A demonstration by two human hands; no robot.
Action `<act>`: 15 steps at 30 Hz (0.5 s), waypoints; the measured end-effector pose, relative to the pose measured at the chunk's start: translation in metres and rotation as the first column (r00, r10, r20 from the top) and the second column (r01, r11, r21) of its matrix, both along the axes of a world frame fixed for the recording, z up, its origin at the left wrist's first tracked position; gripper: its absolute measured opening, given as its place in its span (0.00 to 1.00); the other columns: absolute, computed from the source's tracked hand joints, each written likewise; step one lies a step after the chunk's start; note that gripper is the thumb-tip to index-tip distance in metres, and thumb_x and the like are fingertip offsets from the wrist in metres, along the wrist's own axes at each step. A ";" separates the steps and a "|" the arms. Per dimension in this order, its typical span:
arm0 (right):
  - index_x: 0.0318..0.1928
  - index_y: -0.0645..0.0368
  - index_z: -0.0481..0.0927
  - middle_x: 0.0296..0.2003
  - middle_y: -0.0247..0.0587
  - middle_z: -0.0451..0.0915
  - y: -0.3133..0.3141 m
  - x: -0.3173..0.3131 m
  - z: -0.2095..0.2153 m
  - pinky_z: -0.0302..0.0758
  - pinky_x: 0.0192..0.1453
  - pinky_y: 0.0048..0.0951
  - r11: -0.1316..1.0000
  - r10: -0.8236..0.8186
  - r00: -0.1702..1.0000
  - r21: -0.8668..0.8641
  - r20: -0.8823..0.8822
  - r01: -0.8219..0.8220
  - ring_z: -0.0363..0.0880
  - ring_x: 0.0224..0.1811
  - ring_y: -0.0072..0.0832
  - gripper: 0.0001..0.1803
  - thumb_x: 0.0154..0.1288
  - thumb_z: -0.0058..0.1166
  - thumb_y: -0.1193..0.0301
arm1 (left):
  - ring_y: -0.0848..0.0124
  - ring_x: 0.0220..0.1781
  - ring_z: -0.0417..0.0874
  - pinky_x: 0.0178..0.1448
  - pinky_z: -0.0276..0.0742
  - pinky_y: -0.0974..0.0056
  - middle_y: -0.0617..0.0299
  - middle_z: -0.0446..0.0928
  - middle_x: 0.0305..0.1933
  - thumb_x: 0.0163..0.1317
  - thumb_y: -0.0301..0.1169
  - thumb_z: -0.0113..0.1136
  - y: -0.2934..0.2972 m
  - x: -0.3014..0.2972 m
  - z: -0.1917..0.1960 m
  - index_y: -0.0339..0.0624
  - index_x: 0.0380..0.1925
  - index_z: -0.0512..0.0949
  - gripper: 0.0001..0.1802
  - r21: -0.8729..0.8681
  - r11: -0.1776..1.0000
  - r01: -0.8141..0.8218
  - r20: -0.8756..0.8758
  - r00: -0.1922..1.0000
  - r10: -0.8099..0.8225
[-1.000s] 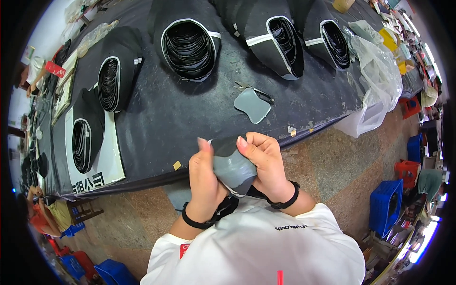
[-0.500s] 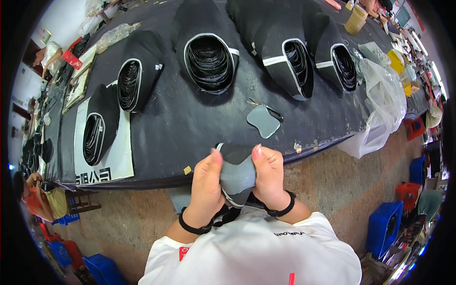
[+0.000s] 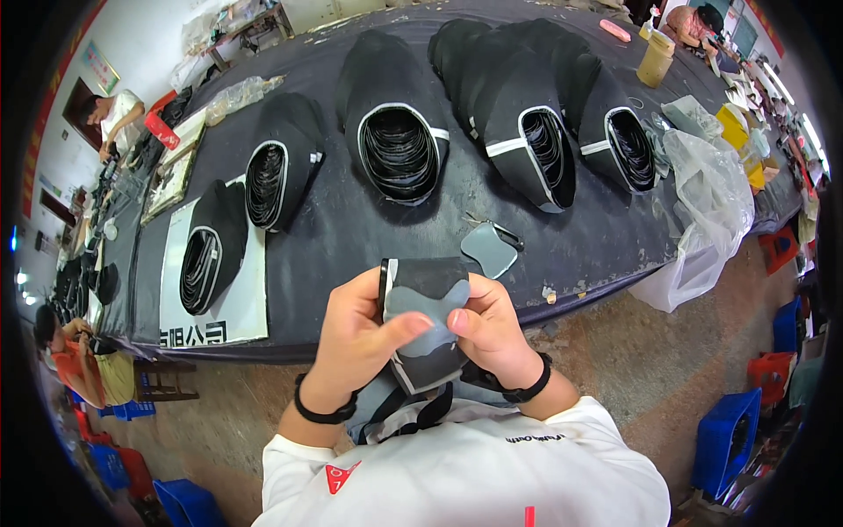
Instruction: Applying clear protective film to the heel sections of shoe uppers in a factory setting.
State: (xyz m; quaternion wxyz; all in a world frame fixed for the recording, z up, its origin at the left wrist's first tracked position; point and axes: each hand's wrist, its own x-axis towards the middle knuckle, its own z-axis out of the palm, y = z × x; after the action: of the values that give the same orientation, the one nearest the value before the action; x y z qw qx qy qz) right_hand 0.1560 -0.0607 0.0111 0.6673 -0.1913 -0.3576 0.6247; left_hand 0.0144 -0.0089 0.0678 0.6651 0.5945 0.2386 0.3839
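Long workbench (image 3: 351,237) covered in dark cloth, running across the upper view from left to right. On it lie five stacks of black shoe uppers with openings facing the camera: one at far left (image 3: 206,255) resting on a white sheet (image 3: 241,307), a second (image 3: 277,176) beside it, a large central stack (image 3: 395,145), and two at right (image 3: 527,132) (image 3: 619,140). Clear plastic bag (image 3: 711,211) hangs over the bench's right edge. Blue crate (image 3: 729,430) stands on the floor at lower right. Amber jar (image 3: 657,57) stands near the bench's far right end.

Left hand (image 3: 356,342) and right hand (image 3: 487,329) meet just in front of the bench's near edge, above the person's white shirt (image 3: 457,474). Between them is a black upper piece (image 3: 426,325) with a white edge strip, held roughly upright, its lower end pointing toward the shirt. A grey patch (image 3: 426,307) lies on its facing side. Left fingers curl around the piece's left edge, thumb stretched across and pressing the patch; right fingers wrap the right edge, thumb tip on the patch, touching the left thumb. Both hands closed on the piece. Each wrist wears a black band.

A second grey patch (image 3: 489,249) lies flat on the bench just beyond the hands, touching small scissors (image 3: 500,232).
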 end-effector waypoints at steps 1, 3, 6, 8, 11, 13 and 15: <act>0.48 0.65 0.72 0.43 0.37 0.75 0.001 0.003 0.000 0.68 0.49 0.23 0.999 0.030 1.000 0.028 0.004 -0.030 0.71 0.45 0.20 0.16 0.61 0.52 0.72 | 0.81 0.35 0.73 0.39 0.70 0.75 0.64 0.77 0.34 0.52 0.33 0.65 0.003 -0.003 0.010 0.31 0.37 0.74 0.18 0.011 1.000 0.003 -0.012 1.000 -0.003; 0.49 0.64 0.71 0.45 0.38 0.74 0.003 0.009 -0.004 0.67 0.50 0.24 0.990 -0.087 0.986 0.122 0.143 0.069 0.69 0.47 0.22 0.16 0.60 0.52 0.72 | 0.79 0.36 0.75 0.40 0.71 0.73 0.61 0.78 0.35 0.49 0.29 0.66 0.006 -0.007 0.027 0.31 0.40 0.74 0.19 0.315 0.949 0.023 -0.242 0.969 0.057; 0.50 0.63 0.70 0.47 0.40 0.71 -0.002 0.017 -0.016 0.65 0.50 0.25 0.936 -0.334 0.851 0.250 0.406 0.248 0.67 0.50 0.26 0.18 0.59 0.51 0.73 | 0.66 0.32 0.79 0.36 0.73 0.69 0.54 0.76 0.32 0.46 0.25 0.65 0.024 -0.002 0.041 0.32 0.43 0.73 0.22 0.797 0.603 0.044 -0.313 0.883 0.349; 0.49 0.61 0.71 0.45 0.39 0.72 -0.011 0.020 -0.027 0.65 0.48 0.26 0.892 -0.450 0.677 0.260 0.582 0.370 0.69 0.47 0.27 0.18 0.57 0.52 0.73 | 0.62 0.30 0.78 0.32 0.73 0.66 0.56 0.73 0.33 0.45 0.26 0.65 0.045 0.012 0.036 0.36 0.46 0.72 0.24 0.902 0.427 0.065 -0.289 0.825 0.485; 0.47 0.60 0.73 0.44 0.39 0.72 -0.032 0.025 -0.048 0.66 0.47 0.25 0.931 -0.348 0.677 0.151 0.648 0.334 0.70 0.45 0.27 0.16 0.57 0.53 0.73 | 0.57 0.38 0.78 0.38 0.74 0.61 0.57 0.71 0.44 0.47 0.30 0.64 0.074 0.036 0.005 0.41 0.47 0.71 0.24 0.898 0.383 0.215 -0.413 0.710 0.570; 0.45 0.60 0.74 0.44 0.38 0.72 -0.050 0.028 -0.062 0.67 0.45 0.25 0.915 -0.374 0.635 0.159 0.676 0.370 0.72 0.43 0.26 0.14 0.58 0.53 0.72 | 0.57 0.40 0.78 0.40 0.75 0.58 0.59 0.69 0.47 0.47 0.34 0.63 0.081 0.049 -0.023 0.47 0.49 0.70 0.26 0.854 0.377 0.358 -0.519 0.625 0.583; 0.44 0.60 0.75 0.41 0.38 0.74 -0.069 0.029 -0.076 0.69 0.42 0.25 0.925 -0.283 0.696 -0.005 0.660 0.381 0.73 0.40 0.26 0.12 0.59 0.52 0.72 | 0.58 0.42 0.77 0.41 0.76 0.59 0.59 0.68 0.49 0.45 0.34 0.64 0.080 0.059 -0.050 0.53 0.50 0.70 0.28 0.758 0.405 0.511 -0.650 0.538 0.537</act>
State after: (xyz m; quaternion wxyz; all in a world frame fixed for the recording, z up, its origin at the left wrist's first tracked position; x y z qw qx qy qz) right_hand 0.1847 -0.1295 -0.0654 0.5885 -0.5033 -0.4799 0.4123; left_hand 0.0738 0.0710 0.0175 0.0143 0.9531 0.2797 0.1144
